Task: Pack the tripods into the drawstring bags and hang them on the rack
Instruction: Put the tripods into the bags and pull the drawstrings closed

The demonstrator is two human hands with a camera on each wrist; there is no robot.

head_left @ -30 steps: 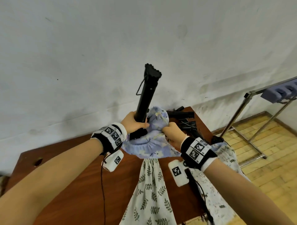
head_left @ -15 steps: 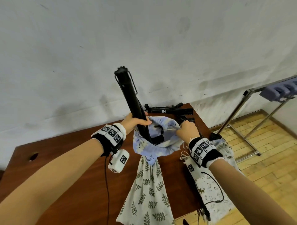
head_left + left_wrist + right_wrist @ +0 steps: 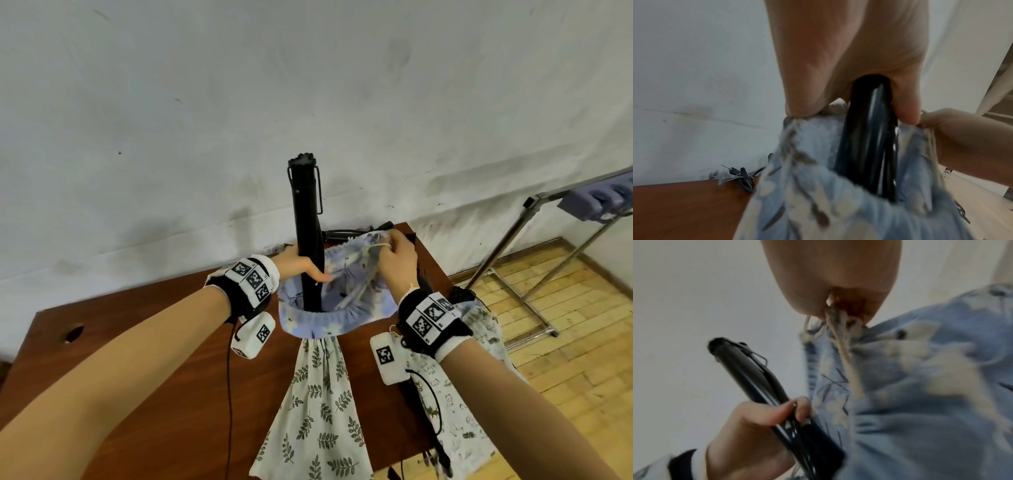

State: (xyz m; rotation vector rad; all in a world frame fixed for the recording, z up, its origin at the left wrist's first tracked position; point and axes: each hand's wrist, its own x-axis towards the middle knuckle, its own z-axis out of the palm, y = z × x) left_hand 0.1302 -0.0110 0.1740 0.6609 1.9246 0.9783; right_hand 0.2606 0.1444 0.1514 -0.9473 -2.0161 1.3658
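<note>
A black folded tripod (image 3: 307,226) stands upright with its lower end inside a blue floral drawstring bag (image 3: 329,308) held above the table. My left hand (image 3: 299,265) grips the tripod (image 3: 865,146) shaft together with the bag's left rim (image 3: 797,126). My right hand (image 3: 397,260) pinches the bag's far right rim and its cord (image 3: 842,344), holding the mouth wide. The tripod's (image 3: 748,373) top, with a wire loop, sticks well above the bag (image 3: 920,386). More black tripods (image 3: 356,233) lie behind the bag on the table.
A leaf-print bag (image 3: 318,404) hangs over the brown table's (image 3: 154,377) front edge, and a white printed bag (image 3: 455,411) drapes at its right. A metal rack (image 3: 534,219) with a blue bag (image 3: 603,202) on it stands on the wooden floor at right. A white wall is close behind.
The tripod swung from leaning right to leaning left, then upright, and sank deeper into the blue bag. My right hand pulled the rim up and outward, opening the mouth.
</note>
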